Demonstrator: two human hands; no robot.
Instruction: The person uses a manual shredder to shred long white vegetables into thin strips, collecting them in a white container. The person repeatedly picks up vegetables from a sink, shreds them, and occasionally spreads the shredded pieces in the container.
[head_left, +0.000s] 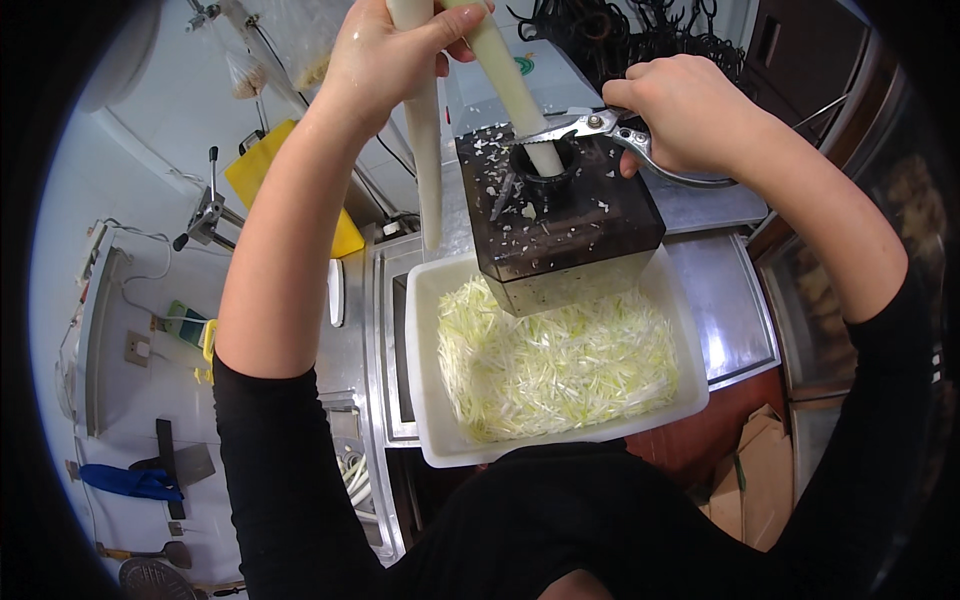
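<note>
My left hand (397, 64) grips long pale stalks, likely scallion or leek. One stalk (504, 67) slants down into the round black feed opening (559, 180) of a shredding machine with a dark translucent cover (562, 232); another stalk (427, 165) hangs beside the machine. My right hand (679, 116) holds kitchen shears (592, 122) by the handles, their blades around the slanting stalk just above the opening. Below the machine's outlet, a white plastic tub (424, 375) holds a thick layer of shredded pale-green stalks (562, 367). White scraps dot the cover.
A metal counter (720, 300) lies under and beside the tub. At the left are a sink (375, 480) with whole stalks, a yellow board (262, 169) and a lever-handled metal fixture (206, 217). Black metal hooks (592, 37) hang behind; a cardboard box (757, 480) stands low right.
</note>
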